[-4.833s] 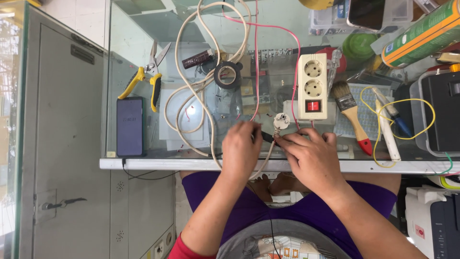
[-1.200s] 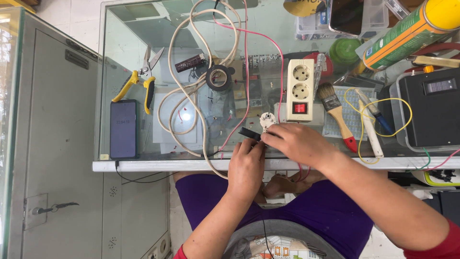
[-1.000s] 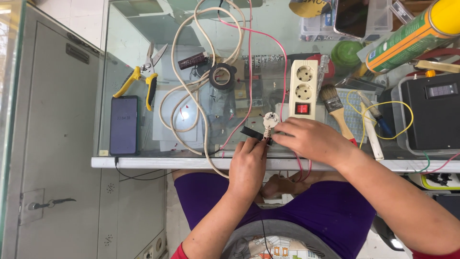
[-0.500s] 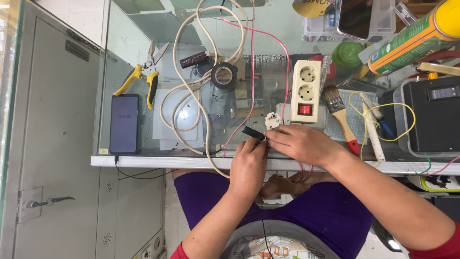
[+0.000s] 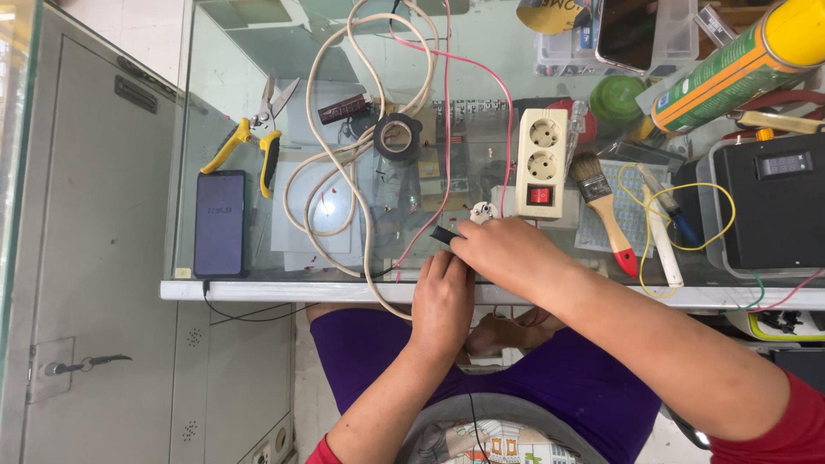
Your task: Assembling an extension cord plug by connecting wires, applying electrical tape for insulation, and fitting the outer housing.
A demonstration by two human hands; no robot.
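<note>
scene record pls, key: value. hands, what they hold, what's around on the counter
surface: glass counter
left hand: at the counter's front edge, pinching a small black part
right hand: over the same spot, fingers at a small white plug
cable: cream cord looped across the counter
beside right hand: cream socket strip, paintbrush
far left: yellow-handled cutters, dark phone
centre: black tape roll

Glass tabletop [image 5: 258, 266], white front edge. On it: dark phone [image 5: 219, 222] at 9 o'clock, yellow-handled cutters [image 5: 258, 137] just beyond it; cream cable coil [image 5: 344, 163] at 11, black tape roll [image 5: 396, 137] beside it; cream power strip [image 5: 540, 163] at 1; paintbrush [image 5: 606, 210] and black box [image 5: 773, 206] at 3.
</note>
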